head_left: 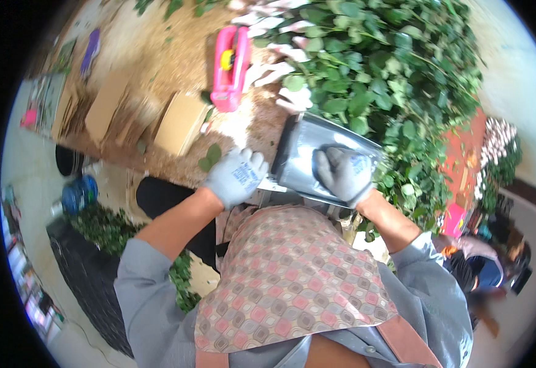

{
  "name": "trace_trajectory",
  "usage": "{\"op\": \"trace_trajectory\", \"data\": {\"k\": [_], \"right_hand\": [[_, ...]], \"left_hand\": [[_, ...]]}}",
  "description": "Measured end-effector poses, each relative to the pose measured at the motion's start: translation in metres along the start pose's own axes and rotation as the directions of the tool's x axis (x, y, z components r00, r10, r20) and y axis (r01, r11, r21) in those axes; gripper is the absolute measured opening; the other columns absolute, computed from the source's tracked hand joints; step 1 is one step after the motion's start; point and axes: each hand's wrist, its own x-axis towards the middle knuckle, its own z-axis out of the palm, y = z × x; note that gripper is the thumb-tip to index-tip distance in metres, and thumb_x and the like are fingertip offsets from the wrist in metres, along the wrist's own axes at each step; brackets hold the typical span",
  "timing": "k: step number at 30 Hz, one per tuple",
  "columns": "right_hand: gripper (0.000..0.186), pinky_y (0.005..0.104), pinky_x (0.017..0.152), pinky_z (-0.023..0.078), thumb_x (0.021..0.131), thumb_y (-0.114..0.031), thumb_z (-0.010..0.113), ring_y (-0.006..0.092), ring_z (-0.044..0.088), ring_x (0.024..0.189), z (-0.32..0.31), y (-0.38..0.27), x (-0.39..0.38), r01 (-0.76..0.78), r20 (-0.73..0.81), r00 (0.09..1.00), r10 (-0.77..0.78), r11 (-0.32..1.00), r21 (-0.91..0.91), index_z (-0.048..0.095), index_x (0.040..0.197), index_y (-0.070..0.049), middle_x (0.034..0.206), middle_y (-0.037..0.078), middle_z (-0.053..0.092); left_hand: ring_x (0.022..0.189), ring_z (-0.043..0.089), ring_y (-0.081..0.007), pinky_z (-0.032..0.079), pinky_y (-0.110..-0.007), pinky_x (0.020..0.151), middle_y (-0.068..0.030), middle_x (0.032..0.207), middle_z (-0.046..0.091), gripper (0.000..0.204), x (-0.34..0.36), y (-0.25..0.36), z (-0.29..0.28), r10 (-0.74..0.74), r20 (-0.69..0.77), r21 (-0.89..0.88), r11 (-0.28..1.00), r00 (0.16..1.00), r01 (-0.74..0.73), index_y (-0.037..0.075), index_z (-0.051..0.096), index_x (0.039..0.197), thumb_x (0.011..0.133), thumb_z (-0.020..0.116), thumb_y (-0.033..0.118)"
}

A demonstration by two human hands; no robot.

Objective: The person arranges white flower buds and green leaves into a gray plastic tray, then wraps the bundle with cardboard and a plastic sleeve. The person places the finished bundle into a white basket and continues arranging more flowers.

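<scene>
My left hand (237, 176), in a grey-white glove, is at the near edge of the worktable (163, 70). Its fingers are curled under, so whatever they may hold is hidden. To its right lies a stack of shiny clear plastic sleeves (298, 158) with a dark edge. On top of that stack my gloved right hand (345, 175) is closed, its bent fingers and thumb gripping the upper plastic. A loose green leaf (209, 157) is beside my left hand. Farther off stands a pink tape dispenser (231, 70) with a yellow core.
Leafy flower stems (378, 67) with pale wrapped heads (285, 52) pile up at the far right. Cardboard pieces (181, 122) lie at the left, beyond them a purple object (90, 52). Below left is a black bin bag (87, 276); another person (485, 264) is at the right.
</scene>
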Motion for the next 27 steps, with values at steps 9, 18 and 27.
{"op": "trace_trajectory", "data": {"k": [9,18,27], "right_hand": [[0.030,0.0504,0.073,0.053,0.099,-0.036,0.063,0.0420,0.068,0.082,0.005,0.023,-0.014,-0.165,-0.008,0.985,0.174,0.946,0.279,0.063,0.108,-0.007,0.083,0.019,0.068],[0.077,0.0368,0.107,0.048,0.103,-0.036,0.064,0.0263,0.058,0.124,-0.001,0.025,-0.053,0.056,-0.171,0.980,0.100,0.689,0.723,0.029,0.158,0.002,0.137,0.019,0.055],[0.105,0.0451,0.117,0.039,0.077,-0.018,0.077,0.0471,0.045,0.138,-0.008,-0.010,-0.075,-0.071,-0.087,0.988,0.129,0.871,0.486,0.018,0.160,0.007,0.147,0.035,0.042]], "left_hand": [[0.093,0.059,-0.0264,0.044,-0.044,0.086,-0.0081,0.095,0.058,0.017,-0.018,0.000,-0.061,-0.173,0.063,0.091,0.982,0.983,0.167,0.012,0.062,0.097,0.081,0.065,0.018],[0.095,0.065,-0.0162,0.054,-0.032,0.084,-0.0087,0.109,0.068,0.042,0.057,0.064,-0.106,-0.328,0.168,-0.978,0.065,0.929,0.200,-0.003,0.063,0.129,0.106,0.061,0.032],[0.128,0.052,-0.0420,0.040,-0.049,0.109,-0.0248,0.134,0.057,0.058,0.086,0.067,-0.071,-0.027,-0.083,-0.806,0.590,0.996,-0.051,-0.002,0.053,0.138,0.103,0.059,0.044]]}}
